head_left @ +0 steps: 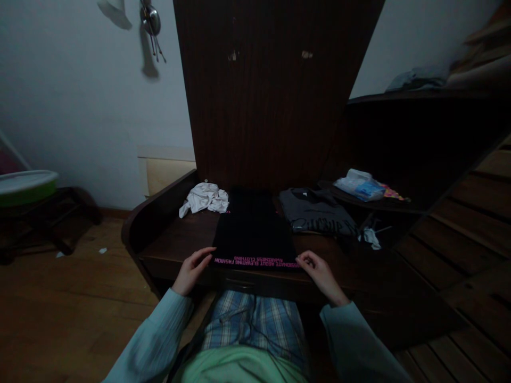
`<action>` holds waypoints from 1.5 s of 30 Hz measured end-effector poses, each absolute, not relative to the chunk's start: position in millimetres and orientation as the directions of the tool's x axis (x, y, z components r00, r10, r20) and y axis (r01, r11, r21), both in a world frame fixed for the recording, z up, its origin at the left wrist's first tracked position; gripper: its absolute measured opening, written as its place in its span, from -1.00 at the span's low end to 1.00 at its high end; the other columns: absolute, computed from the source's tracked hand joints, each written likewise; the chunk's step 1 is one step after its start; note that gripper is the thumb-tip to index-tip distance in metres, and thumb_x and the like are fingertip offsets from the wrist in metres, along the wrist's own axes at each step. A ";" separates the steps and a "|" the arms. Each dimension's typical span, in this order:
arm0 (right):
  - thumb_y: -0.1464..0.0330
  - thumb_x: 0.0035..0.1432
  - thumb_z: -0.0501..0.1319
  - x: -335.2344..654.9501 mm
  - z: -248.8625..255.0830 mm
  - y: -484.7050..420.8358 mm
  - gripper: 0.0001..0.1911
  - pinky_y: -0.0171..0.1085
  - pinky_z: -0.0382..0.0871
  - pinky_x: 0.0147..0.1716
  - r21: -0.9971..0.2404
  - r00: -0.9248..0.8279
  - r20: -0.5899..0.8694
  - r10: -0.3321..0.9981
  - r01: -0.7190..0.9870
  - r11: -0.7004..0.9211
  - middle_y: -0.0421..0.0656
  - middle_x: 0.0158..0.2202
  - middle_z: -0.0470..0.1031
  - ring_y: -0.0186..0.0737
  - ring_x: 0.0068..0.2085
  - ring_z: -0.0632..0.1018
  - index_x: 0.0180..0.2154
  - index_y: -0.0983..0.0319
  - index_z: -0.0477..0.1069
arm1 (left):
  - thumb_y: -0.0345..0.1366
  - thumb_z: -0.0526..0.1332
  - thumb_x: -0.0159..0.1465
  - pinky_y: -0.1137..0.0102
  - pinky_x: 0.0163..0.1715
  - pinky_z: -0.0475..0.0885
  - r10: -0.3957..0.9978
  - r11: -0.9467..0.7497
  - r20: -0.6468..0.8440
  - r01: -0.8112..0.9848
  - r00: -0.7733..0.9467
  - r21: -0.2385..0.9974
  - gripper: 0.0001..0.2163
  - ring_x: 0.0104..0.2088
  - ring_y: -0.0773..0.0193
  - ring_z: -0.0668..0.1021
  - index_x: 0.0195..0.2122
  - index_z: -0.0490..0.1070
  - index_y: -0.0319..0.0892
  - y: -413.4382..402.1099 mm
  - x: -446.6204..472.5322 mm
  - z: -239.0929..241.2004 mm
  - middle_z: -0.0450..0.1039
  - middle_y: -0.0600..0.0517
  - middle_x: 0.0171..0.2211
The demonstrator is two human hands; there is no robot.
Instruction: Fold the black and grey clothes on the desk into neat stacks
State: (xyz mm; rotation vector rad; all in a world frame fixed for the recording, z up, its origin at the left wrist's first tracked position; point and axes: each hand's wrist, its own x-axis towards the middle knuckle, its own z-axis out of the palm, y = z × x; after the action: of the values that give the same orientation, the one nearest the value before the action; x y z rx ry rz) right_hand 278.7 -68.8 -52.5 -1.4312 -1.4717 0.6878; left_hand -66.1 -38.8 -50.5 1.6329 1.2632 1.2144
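Observation:
A black garment with pink lettering along its near edge lies flat on a dark wooden desk. My left hand rests at the garment's near left corner, fingers curled onto the cloth edge. My right hand pinches the near right corner the same way. Both hands grip the hem at the desk's front edge.
A crumpled white cloth lies at the desk's back left. A folded grey garment sits to the right, with a plastic bag on a shelf behind it. A tall dark wooden panel stands behind. Wooden floor on both sides.

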 end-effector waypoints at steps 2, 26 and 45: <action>0.12 -0.13 0.18 278.0 -53.7 -67.9 -0.71 -0.36 0.18 -0.50 -0.900 0.131 0.234 0.963 0.404 0.163 -0.27 -0.58 0.31 -0.34 -0.51 0.33 -0.57 0.20 0.25 | -0.04 0.17 0.02 0.30 -0.04 0.25 0.970 -0.241 0.229 0.259 0.076 0.935 -0.61 -0.09 0.12 0.42 -0.22 0.44 -0.19 -39.2 -66.3 -48.3 0.44 -0.05 -0.16; 0.28 -0.19 0.17 281.2 -44.1 -75.2 -0.85 -0.38 0.04 -0.57 -0.900 0.002 0.155 0.988 0.412 0.141 -0.31 -0.65 0.16 -0.39 -0.58 0.20 -0.56 0.23 0.28 | -0.19 0.17 0.06 0.38 -0.29 0.34 0.915 -0.402 0.346 0.393 0.208 0.827 -0.82 -0.38 0.25 0.45 -0.49 0.49 -0.16 -49.5 -70.2 -44.7 0.44 0.01 -0.48; 0.44 -0.26 0.05 279.5 -50.9 -108.6 -0.99 -0.41 0.04 -0.60 -0.810 -0.073 0.119 0.990 0.569 0.140 -0.33 -0.68 0.15 -0.42 -0.60 0.20 -0.62 0.23 0.22 | -0.15 0.09 0.09 0.46 -0.40 0.35 0.959 -0.272 0.210 0.411 0.189 0.870 -0.75 -0.40 0.27 0.47 -0.40 0.45 -0.20 -75.4 -70.5 -61.1 0.46 0.01 -0.43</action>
State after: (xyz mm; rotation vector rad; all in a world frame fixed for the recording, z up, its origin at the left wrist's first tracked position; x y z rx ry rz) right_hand 279.5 -108.6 -50.9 -1.5102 -1.7305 0.7765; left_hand -70.5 -75.4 -61.1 1.7937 1.2889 1.0367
